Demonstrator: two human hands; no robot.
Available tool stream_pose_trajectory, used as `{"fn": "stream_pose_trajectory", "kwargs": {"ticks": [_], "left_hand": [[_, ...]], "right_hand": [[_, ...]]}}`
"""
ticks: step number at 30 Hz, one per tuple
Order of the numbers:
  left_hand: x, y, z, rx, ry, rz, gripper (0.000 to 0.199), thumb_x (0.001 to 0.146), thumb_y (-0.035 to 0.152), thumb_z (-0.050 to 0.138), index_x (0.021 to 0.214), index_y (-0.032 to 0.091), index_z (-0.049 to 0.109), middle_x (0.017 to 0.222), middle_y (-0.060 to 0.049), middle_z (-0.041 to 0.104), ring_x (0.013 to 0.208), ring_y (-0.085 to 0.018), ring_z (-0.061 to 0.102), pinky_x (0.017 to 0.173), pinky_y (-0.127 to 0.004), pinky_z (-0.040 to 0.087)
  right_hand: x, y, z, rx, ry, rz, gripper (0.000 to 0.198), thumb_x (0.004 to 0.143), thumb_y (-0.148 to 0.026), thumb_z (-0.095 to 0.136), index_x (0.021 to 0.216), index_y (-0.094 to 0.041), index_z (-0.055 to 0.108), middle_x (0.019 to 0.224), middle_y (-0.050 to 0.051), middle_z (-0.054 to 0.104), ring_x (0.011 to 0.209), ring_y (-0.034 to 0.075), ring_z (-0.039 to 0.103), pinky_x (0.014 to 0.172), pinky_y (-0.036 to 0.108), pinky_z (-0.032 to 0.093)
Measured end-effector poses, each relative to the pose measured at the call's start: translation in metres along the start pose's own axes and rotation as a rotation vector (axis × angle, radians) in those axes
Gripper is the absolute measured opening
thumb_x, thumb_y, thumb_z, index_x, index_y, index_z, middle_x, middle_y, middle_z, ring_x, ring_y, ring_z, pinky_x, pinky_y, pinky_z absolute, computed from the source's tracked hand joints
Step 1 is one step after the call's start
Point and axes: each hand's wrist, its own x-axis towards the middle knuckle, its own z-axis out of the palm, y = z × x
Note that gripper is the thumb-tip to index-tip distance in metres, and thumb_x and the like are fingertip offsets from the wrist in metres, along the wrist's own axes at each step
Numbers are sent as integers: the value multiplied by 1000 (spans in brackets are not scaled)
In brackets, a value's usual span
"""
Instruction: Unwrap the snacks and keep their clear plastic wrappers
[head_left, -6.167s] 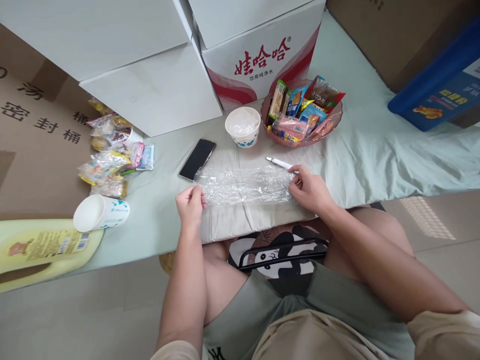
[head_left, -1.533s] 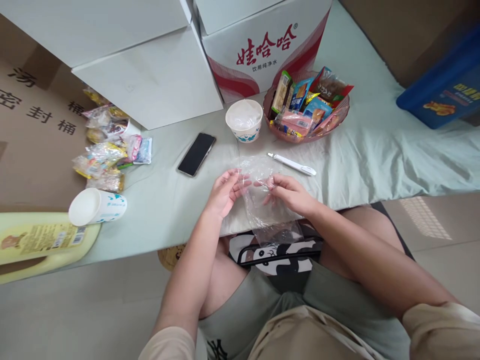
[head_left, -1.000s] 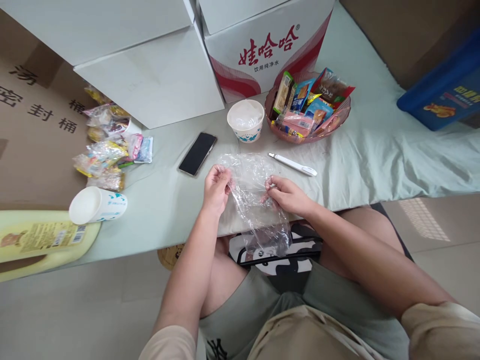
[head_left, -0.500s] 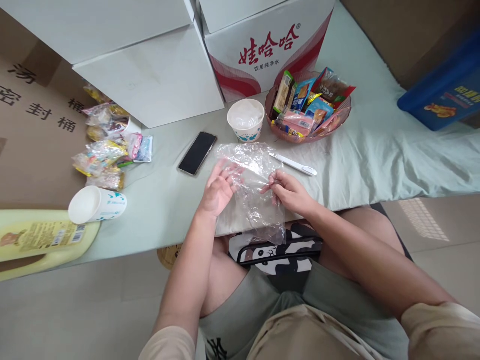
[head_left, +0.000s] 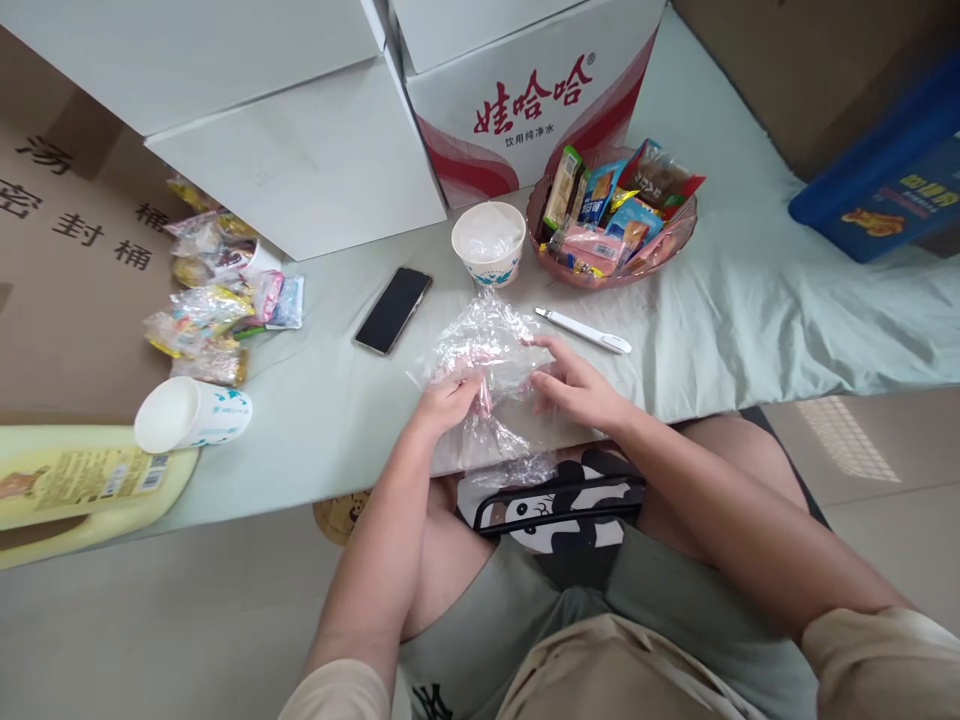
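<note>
A clear plastic bag (head_left: 491, 335) lies crumpled at the table's front, its lower end hanging over the edge. My left hand (head_left: 448, 400) is closed around the bag's middle, its fingertips partly seen through the film. My right hand (head_left: 574, 385) is at the bag's right side with thumb and fingers apart, the fingertips at the film. A white utility knife (head_left: 583, 331) lies just beyond my right hand. Behind the bag stands a paper cup (head_left: 488, 245) with translucent plastic bunched inside. A black phone (head_left: 394, 310) lies to the left.
A pink glass bowl (head_left: 611, 275) of packaged snacks stands before a white carton (head_left: 525, 110). At left are several wrapped snacks (head_left: 202, 320), a tipped paper cup (head_left: 195, 414) and a yellow jug (head_left: 97, 475). A blue container (head_left: 885, 190) stands at right.
My left hand has gone from spread fingers to a closed grip on the bag, gathering it. My right hand's fingers have parted from their pinch. The bag is more bunched.
</note>
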Motion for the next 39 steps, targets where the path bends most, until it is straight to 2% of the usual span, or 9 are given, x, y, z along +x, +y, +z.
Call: {"fn": "stream_pose_trajectory", "kwargs": {"ticks": [4,10,14,19,24,27,30,35,39], "left_hand": [[-5,7,3,-105,-55,-69,21,73,36,80,74,20,67,50,1,63,39,-15,57,39,-24,43],[-9,14,-1,-232,-15,52,16,70,31,77,79,19,71,60,2,63,48,-12,58,46,-23,46],[-5,13,-5,-240,-6,70,17,72,33,67,72,16,71,71,-5,70,60,-16,63,57,-26,51],[1,3,-5,46,133,176,16,77,32,73,81,18,66,74,-2,67,65,-13,64,59,-22,47],[2,-3,0,88,152,203,42,77,25,74,114,23,56,94,-2,70,72,-13,71,66,-22,52],[1,2,1,-49,143,219,68,72,27,80,130,27,44,101,-2,70,71,-12,71,73,-25,56],[0,9,2,-246,128,168,93,64,33,88,141,32,34,110,-4,72,79,-16,73,81,-30,57],[3,11,6,-301,-28,-158,58,60,46,89,102,16,64,87,-9,75,78,-23,74,72,-32,57],[3,10,8,-284,11,-122,47,62,45,87,92,15,65,78,-6,75,75,-23,74,69,-31,55]], "right_hand": [[1,1,0,41,15,-97,39,84,-39,59,120,-25,56,132,9,55,71,11,60,56,28,51],[4,3,-3,143,125,-208,24,81,-35,60,63,-19,58,113,10,58,102,20,58,63,27,47],[5,1,-4,247,197,-74,11,75,-29,62,81,-21,60,132,7,54,109,23,57,74,31,49],[8,-1,-6,457,226,8,43,87,-52,47,123,-28,47,147,9,43,103,23,63,85,39,53],[7,3,-4,179,223,4,89,75,-44,75,147,-31,23,152,16,36,101,22,64,86,38,54],[6,6,-3,170,220,-7,90,75,-33,76,147,-28,22,113,9,61,83,19,63,75,35,53],[7,6,-3,236,243,-83,78,76,-30,74,141,-29,30,86,-1,62,75,17,61,70,32,52],[8,6,-4,389,305,-147,72,74,-34,79,133,-31,38,86,-2,66,80,18,66,79,35,54],[10,7,-7,530,117,34,48,79,-56,70,114,-26,56,90,5,72,86,24,71,81,43,57]]}}
